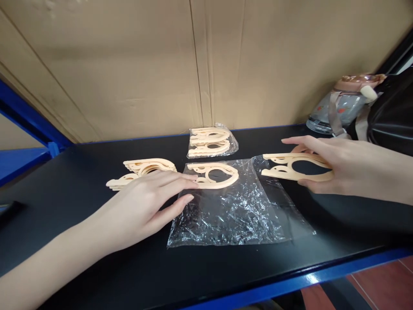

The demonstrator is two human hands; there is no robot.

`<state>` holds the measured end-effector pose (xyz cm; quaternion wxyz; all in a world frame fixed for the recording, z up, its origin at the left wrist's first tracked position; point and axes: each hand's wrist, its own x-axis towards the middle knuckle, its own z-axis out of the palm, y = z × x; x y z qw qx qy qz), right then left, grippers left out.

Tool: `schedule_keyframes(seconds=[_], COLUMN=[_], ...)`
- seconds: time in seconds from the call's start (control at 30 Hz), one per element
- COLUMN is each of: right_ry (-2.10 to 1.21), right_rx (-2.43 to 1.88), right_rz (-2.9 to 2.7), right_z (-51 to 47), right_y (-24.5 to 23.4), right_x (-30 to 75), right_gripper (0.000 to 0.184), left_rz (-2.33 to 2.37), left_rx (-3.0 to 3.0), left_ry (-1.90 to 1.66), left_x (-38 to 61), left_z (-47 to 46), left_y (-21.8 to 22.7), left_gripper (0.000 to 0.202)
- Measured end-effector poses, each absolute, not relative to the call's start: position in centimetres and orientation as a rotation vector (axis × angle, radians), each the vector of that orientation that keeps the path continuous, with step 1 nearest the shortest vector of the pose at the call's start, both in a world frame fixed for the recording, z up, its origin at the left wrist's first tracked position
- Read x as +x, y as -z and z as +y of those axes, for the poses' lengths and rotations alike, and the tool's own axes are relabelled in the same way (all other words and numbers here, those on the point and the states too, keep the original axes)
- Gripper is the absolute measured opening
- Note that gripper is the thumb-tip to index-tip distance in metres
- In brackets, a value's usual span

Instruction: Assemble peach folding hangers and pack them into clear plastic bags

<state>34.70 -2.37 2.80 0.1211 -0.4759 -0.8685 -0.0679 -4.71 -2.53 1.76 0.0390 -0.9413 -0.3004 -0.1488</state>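
My right hand [332, 165] grips a cream folding hanger [279, 172], folded up, between thumb and fingers, its narrow end pointing left at the edge of a clear plastic bag [238, 219]. A second folded hanger [237, 174] lies at the bag's upper left; whether it is inside or on top I cannot tell. The stretched fingertips of my left hand [158, 196] rest on that hanger's left end, thumb apart on the bag. Partly hidden behind my left hand is a stack of similar folded hangers [150, 163].
Farther back, a clear packet of folded hangers [209, 142] lies near the cardboard wall [145, 64]. A strapped water bottle [346, 105] and a black bag [392, 112] stand at the back right. The black shelf [135, 275] has a blue front edge. A dark object [11, 211] sits far left.
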Motion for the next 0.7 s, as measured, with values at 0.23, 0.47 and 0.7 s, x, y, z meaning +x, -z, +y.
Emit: schedule_keyframes(seconds=[0.23, 0.47, 0.7], right_ry=[0.250, -0.012, -0.188], right_rx=[-1.466, -1.255, -1.042], right_rz=[-2.587, -2.718, -2.758], right_z=[-4.4, -4.8, -4.0], right_y=[-2.4, -2.1, -1.1], right_x=[32.9, 31.1, 29.0], right_gripper=[0.083, 0.082, 0.073], left_rz=[-1.054, -1.245, -1.050], left_rx=[-2.919, -2.994, -2.982], left_ry=[0.209, 0.090, 0.229], left_x=[-4.5, -5.3, -5.8], left_z=[-3.3, -3.2, -2.3], left_y=[-2.1, -2.7, -2.3], left_gripper=[0.041, 0.053, 0.053])
